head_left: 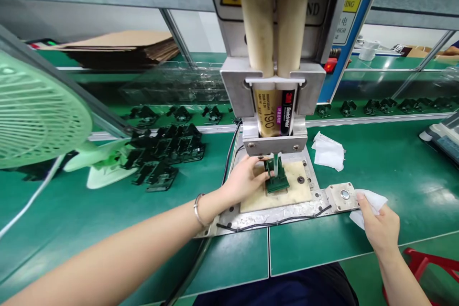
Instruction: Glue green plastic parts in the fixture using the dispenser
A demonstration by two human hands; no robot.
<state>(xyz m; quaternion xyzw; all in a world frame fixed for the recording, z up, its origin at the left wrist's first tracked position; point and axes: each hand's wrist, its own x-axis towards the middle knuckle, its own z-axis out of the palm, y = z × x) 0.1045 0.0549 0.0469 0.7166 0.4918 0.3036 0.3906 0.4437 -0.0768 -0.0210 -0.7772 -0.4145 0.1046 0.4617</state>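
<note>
My left hand reaches under the dispensing machine and grips a dark green plastic part by its left side. That part stands on a cream-coloured plate, right below the machine's thin nozzle. Whether nozzle and part touch, I cannot tell. Above them a two-barrel adhesive cartridge sits in a metal holder. My right hand holds a white wipe, its fingers closed around it at the end of the metal bar with the round push button.
Dark plastic parts lie grouped at left, and more line the back rail. A green fan stands at far left. White wipes lie right of the machine. Cardboard sheets are stacked behind. A red stool is at lower right.
</note>
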